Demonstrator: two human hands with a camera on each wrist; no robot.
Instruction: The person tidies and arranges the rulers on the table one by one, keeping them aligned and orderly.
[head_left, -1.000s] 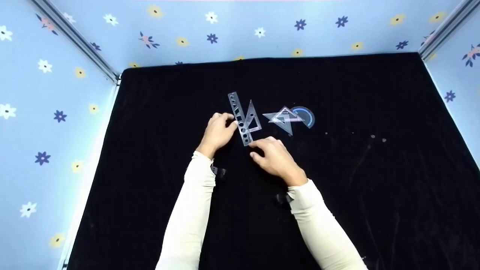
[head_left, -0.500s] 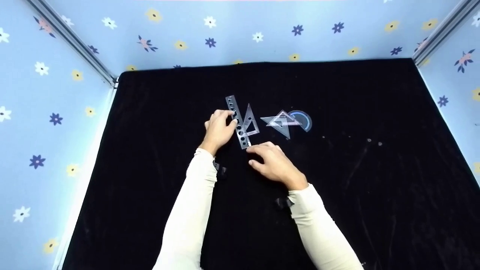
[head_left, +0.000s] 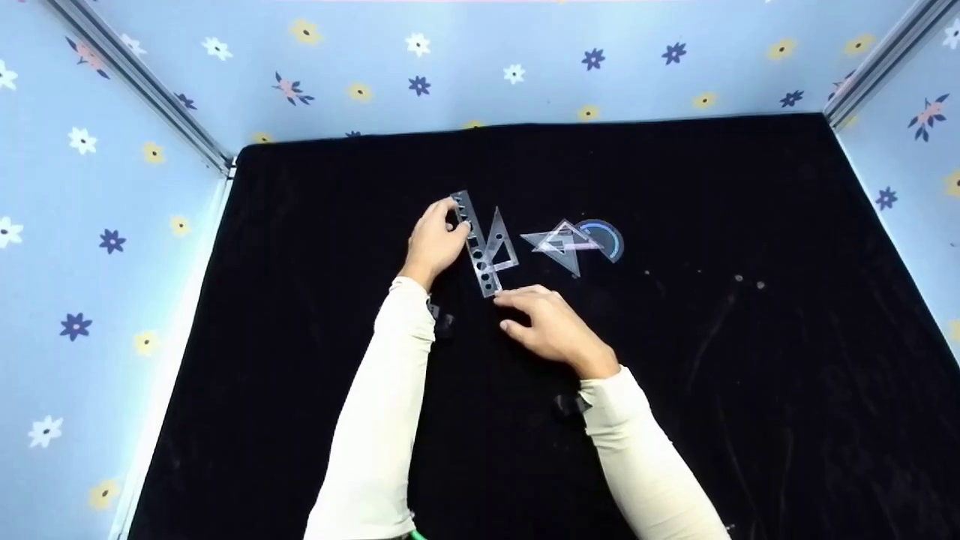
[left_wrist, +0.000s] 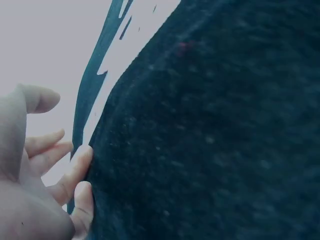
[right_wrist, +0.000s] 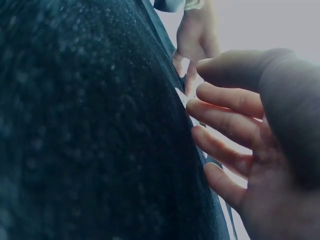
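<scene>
Head view: black cloth (head_left: 300,315) fills most of the frame, a flowered backdrop (head_left: 480,52) runs along the top, and pale sleeves (head_left: 375,442) come up from the bottom edge.
Clear ruler (head_left: 477,248): in the upper middle of the frame, leaning so that its top end points slightly left; a row of cut-out shapes runs along its length.
Left hand (head_left: 435,240): to the left of the clear ruler, with a fingertip at its edge near the top end and the thumb tip lower, over that edge; thumb and fingers are spread, with no pinch visible. How firmly they press I cannot tell.
Right hand (head_left: 553,326): below and right, fingers extended and thumb apart, the leading fingertip at the clear ruler's bottom corner; it pinches nothing visible.
Reason for the hold: contact near both ends probably steadies the clear ruler and sets its angle; loose fingers suit so thin and flat a piece.
Near set square (head_left: 498,227): narrow tip upward, its lower left corner meeting the clear ruler's right edge; which is uppermost is unclear.
Pile at right: grey set square (head_left: 568,262), pink-edged set square (head_left: 589,246) and blue-arced protractor (head_left: 611,234) overlap, well apart from both hands, perhaps out of the way of the handling.
Wrist views: glare hides most of the contact.
</scene>
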